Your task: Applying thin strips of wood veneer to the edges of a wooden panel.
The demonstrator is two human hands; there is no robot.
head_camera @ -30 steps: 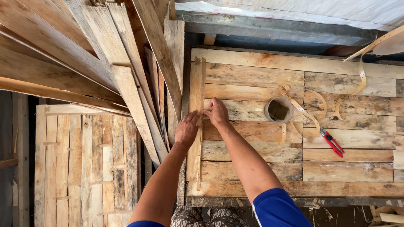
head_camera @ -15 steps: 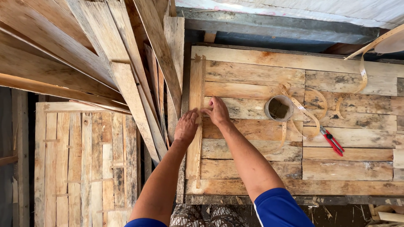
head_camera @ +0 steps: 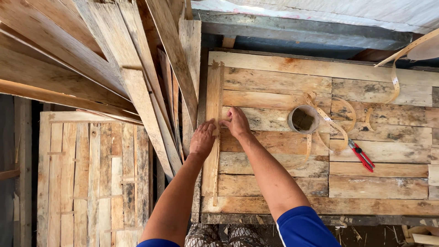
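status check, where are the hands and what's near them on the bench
Left hand flat on upright slat. Right hand pinching thin strip beside it. Round tin, red pliers off right, clear.

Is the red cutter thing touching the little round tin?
Apart. The head view shows the red-handled cutters lying on the wooden panel to the right of and below the round tin, with bare boards plainly between them.

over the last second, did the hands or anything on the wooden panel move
Almost nothing changed. The left hand and right hand remain pressed on the thin upright wooden strip at the left edge of the pale slatted wooden panel, the left only nudging slightly. Nothing was picked up or released. The round open tin, red-handled pliers and leaning planks stayed put.
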